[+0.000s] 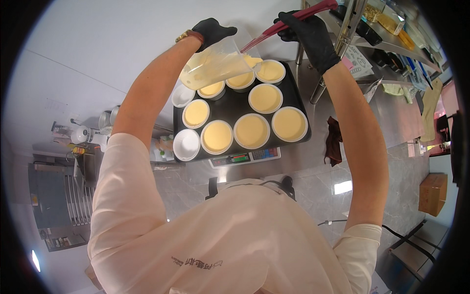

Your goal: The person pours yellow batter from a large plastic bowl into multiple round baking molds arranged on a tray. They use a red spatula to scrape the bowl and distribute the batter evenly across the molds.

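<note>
My black-gloved left hand [212, 33] grips a translucent plastic pitcher [216, 64], tipped on its side above a dark baking tray [229, 107]. Pale yellow batter coats the inside, and a lump of it [252, 60] sits at the mouth. In my right hand [310, 35], also gloved in black, is a red spatula [290, 24] whose lower end reaches to the pitcher's mouth. Several white fluted paper cups on the tray hold smooth yellow batter, such as the front right cup [289, 124]. The front left cup [186, 144] and the back left cup [183, 96] look white inside, without batter.
Beneath the tray's front edge a digital scale [244, 157] shows a lit display. A steel shelf post [343, 40] rises close to my right forearm. On the steel counter [293, 158], a dark brown cloth [333, 141] lies to the right. A white stand mixer [86, 135] stands far left.
</note>
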{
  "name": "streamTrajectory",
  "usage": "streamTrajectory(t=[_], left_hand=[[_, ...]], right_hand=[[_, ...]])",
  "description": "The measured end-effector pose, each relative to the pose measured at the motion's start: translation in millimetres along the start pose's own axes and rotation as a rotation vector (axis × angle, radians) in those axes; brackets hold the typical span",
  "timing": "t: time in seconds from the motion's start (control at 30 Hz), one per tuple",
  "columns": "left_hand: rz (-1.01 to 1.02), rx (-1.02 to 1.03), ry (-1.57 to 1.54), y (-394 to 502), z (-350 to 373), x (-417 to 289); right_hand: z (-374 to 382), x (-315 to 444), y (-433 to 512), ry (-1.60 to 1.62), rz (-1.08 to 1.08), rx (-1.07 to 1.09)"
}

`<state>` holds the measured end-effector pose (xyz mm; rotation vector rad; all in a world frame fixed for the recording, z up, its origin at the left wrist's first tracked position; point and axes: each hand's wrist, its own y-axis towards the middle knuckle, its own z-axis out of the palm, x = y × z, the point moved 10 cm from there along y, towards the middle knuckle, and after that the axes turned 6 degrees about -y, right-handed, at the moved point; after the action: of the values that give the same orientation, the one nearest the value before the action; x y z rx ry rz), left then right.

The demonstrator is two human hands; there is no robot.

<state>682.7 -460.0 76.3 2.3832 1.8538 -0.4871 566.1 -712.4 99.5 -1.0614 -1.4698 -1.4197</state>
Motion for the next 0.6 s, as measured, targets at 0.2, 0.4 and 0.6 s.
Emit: streamTrajectory(t=[0.2,0.4,0.6], left_hand=[[0.050,-0.097,-0.021,-2.2,-4.5,-2.8],[0.041,-0.097,-0.036,-1.7,-3.6,-1.3],[0.024,-0.067,-0.014,-1.8,-1.0,-1.0]], right_hand=[[3.0,2.4,-1.2,-0.009,0.003,0.019],[3.8,3.3,-3.7,-0.005,0.005,0.010],[2.6,0.8,-3.6,-0.013,0.017,0.006]])
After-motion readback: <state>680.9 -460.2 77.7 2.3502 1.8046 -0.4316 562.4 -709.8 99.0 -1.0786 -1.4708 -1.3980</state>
